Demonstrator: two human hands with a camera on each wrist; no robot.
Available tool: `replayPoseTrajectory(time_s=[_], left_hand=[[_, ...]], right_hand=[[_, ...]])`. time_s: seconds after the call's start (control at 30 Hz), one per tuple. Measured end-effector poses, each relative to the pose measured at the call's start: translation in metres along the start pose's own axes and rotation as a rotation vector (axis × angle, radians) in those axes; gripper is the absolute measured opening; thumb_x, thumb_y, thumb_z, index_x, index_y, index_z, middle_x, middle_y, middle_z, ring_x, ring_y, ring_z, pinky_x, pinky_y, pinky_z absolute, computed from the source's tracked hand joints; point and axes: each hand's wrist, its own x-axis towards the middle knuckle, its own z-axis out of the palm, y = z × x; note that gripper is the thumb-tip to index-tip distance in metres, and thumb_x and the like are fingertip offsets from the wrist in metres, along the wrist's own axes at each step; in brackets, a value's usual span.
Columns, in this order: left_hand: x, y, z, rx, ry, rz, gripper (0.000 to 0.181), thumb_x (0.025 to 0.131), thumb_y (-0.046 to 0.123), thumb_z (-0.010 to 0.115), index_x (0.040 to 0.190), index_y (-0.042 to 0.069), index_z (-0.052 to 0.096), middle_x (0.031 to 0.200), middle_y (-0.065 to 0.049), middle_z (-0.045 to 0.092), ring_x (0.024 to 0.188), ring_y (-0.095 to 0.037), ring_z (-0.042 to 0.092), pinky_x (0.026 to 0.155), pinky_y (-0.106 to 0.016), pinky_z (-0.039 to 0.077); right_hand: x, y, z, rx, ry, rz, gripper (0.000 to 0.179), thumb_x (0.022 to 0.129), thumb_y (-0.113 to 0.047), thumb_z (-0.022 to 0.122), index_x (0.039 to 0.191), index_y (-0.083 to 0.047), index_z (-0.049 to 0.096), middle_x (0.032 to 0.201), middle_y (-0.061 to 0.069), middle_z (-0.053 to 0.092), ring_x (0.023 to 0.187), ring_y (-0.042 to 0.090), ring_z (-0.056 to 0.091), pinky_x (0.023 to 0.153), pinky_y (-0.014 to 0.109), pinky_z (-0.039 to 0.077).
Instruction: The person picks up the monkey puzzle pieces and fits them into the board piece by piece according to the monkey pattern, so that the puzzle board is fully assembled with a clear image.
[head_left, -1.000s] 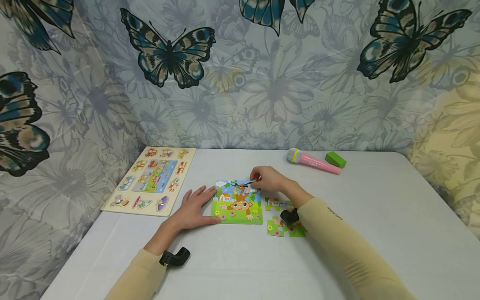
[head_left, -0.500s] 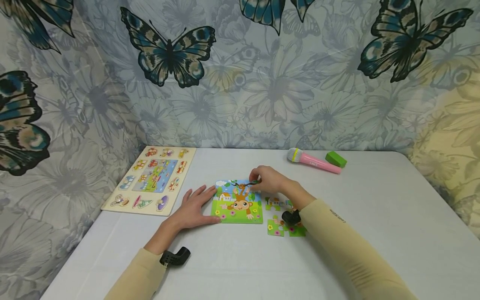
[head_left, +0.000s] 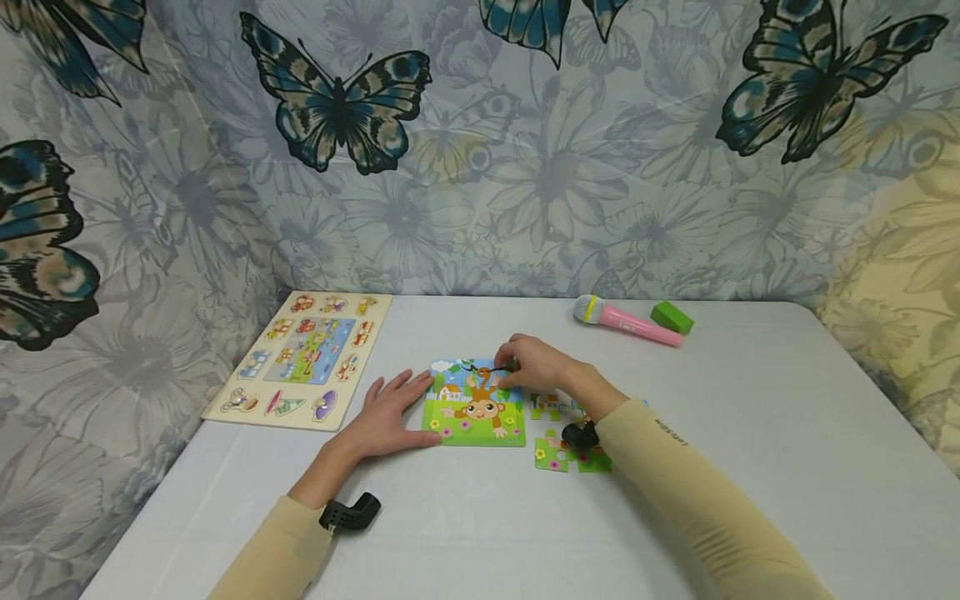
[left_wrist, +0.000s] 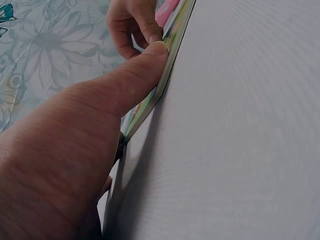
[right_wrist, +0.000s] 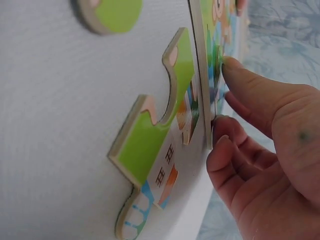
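Observation:
A small jigsaw puzzle board point(head_left: 474, 425) with a monkey picture lies mid-table. My left hand point(head_left: 386, 421) spreads along its left side, fingertips at the upper left and the thumb point(left_wrist: 145, 62) resting on the near edge. At the upper right corner, my right hand point(head_left: 536, 364) pinches a puzzle piece point(right_wrist: 217, 62) between thumb and fingers, close over the board. The fingers largely hide this piece in the head view. Several loose puzzle pieces point(head_left: 551, 457) lie right of the board, partly under the right wrist. One green and white loose piece point(right_wrist: 142, 150) shows large in the right wrist view.
A larger wooden picture board point(head_left: 262, 404) lies at the back left of the white table point(head_left: 450, 533). Toward the back right are a pink toy microphone point(head_left: 633, 323) and a green block point(head_left: 672, 317). A patterned backdrop point(head_left: 540, 200) rises behind the table.
My right hand shifts very slightly at the board's upper right corner, its fingertips a little further left over the picture. The left hand stays in place.

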Motion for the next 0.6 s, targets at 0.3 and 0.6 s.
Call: replayPoseTrajectory(time_s=[0.3,0.6], left_hand=[[-0.001,0.001,-0.001,-0.005,0.003,0.003,0.097,0.081,0.056,0.077,0.155,0.005,0.041,0.16,-0.008,0.038,0.15,-0.037,0.021,0.114,-0.066,0.004],[0.0,0.001,0.0,-0.012,0.001,0.003,0.097,0.081,0.056,0.077,0.155,0.006,0.04,0.16,-0.007,0.037,0.15,-0.036,0.02,0.114,-0.065,0.004]], right_hand=[[0.001,0.0,-0.001,0.013,-0.005,-0.006,0.028,0.094,-0.021,0.076,0.116,-0.004,0.07,0.103,0.005,0.058,0.087,0.018,0.054,0.084,0.035,0.048],[-0.01,0.0,-0.008,0.083,0.009,-0.002,0.036,0.093,-0.02,0.076,0.123,-0.002,0.068,0.111,0.008,0.061,0.095,0.021,0.059,0.087,0.038,0.05]])
